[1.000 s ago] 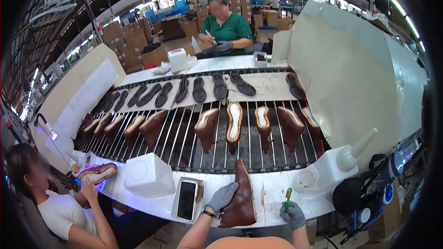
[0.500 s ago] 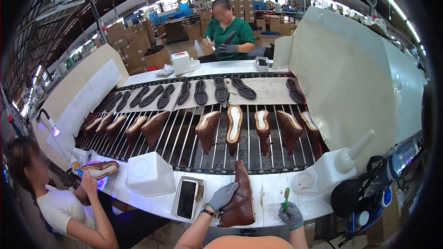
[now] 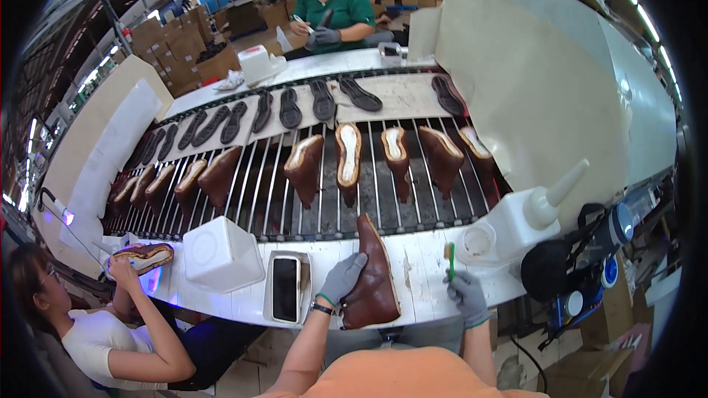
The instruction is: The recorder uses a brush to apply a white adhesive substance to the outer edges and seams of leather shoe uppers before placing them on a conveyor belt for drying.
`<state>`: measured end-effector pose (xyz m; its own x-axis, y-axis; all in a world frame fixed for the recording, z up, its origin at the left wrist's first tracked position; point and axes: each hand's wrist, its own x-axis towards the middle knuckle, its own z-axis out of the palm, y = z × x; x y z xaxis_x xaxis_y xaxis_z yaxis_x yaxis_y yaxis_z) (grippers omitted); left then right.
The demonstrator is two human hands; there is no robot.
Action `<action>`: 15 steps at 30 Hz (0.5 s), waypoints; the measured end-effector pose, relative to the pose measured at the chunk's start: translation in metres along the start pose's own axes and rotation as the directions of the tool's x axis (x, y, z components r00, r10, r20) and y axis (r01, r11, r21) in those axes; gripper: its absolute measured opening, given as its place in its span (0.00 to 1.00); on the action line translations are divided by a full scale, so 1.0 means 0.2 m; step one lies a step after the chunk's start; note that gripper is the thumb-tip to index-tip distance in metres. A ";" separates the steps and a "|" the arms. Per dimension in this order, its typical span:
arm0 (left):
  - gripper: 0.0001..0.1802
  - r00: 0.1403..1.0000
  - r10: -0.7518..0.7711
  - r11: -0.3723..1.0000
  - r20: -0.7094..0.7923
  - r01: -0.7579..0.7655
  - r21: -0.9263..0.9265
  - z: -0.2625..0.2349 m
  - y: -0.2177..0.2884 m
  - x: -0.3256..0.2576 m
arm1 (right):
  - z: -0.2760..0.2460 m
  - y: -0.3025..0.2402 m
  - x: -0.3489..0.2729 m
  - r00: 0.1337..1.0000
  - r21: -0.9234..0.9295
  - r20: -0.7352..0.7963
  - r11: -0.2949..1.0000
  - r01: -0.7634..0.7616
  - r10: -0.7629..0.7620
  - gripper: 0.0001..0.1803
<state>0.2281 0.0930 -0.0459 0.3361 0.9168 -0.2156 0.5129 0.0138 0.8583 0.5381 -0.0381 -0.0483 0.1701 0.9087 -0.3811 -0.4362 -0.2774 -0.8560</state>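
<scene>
Left hand: your gloved left hand [image 3: 341, 278] is wrapped round the side of the brown boot upper [image 3: 373, 276], holding it down on the white bench edge [image 3: 428, 280], bottom centre of the frame.
Right hand: your right hand [image 3: 467, 296], also in a grey glove, is closed on a small green-handled brush [image 3: 450, 252], bristles up, just right of the boot and not touching it.
Boot: lying sole-side down-ish, toe towards you, heel pointing at the conveyor rack [image 3: 324, 199].
Near your left hand: a phone in a white tray [image 3: 286, 289], then a white square tub [image 3: 221, 253] further left.
Right side: white squeeze bottle [image 3: 527, 214] with a long nozzle.
Rack: a row of brown uppers [image 3: 346, 166] mid-frame, black soles [image 3: 295, 107] above them.
Others: one person lower left holding a shoe [image 3: 144, 256], another at the top in green.
</scene>
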 end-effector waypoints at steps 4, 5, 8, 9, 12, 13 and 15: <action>0.39 0.988 -0.125 0.981 0.089 0.109 0.163 -0.02 0.19 -0.05 | 0.01 -0.27 -0.12 0.946 -0.498 -0.233 0.863 0.085 -0.227 0.11; 0.39 0.982 -0.174 0.964 0.076 0.154 0.217 -0.02 0.23 -0.04 | 0.00 -0.31 -0.12 0.911 -0.541 -0.261 0.830 0.136 -0.319 0.11; 0.41 0.982 -0.184 0.958 0.050 0.167 0.234 0.02 0.20 -0.03 | -0.10 -0.36 -0.15 0.830 -0.780 -0.287 0.619 0.087 -0.479 0.13; 0.41 0.990 -0.142 0.972 0.012 0.137 0.190 0.04 0.16 -0.02 | -0.13 -0.38 -0.16 0.779 -0.889 -0.249 0.454 0.052 -0.576 0.13; 0.28 0.991 -0.124 0.984 0.054 0.130 -0.124 0.04 0.13 -0.01 | -0.12 -0.42 -0.16 0.770 -0.960 -0.213 0.274 -0.052 -0.602 0.12; 0.26 0.994 -0.091 0.969 0.067 0.104 -0.225 0.03 0.14 -0.02 | -0.12 -0.41 -0.15 0.744 -0.972 -0.179 0.234 -0.032 -0.644 0.12; 0.28 0.995 -0.076 0.872 0.060 0.095 -0.480 0.04 0.08 -0.02 | -0.10 -0.41 -0.12 0.761 -0.965 -0.226 0.244 -0.092 -0.609 0.11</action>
<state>0.2414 0.0873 -0.0344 0.3433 0.8875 -0.3075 0.1004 0.2909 0.9515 0.5869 -0.0435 0.0245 0.5947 0.7894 0.1522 0.7311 -0.4523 -0.5108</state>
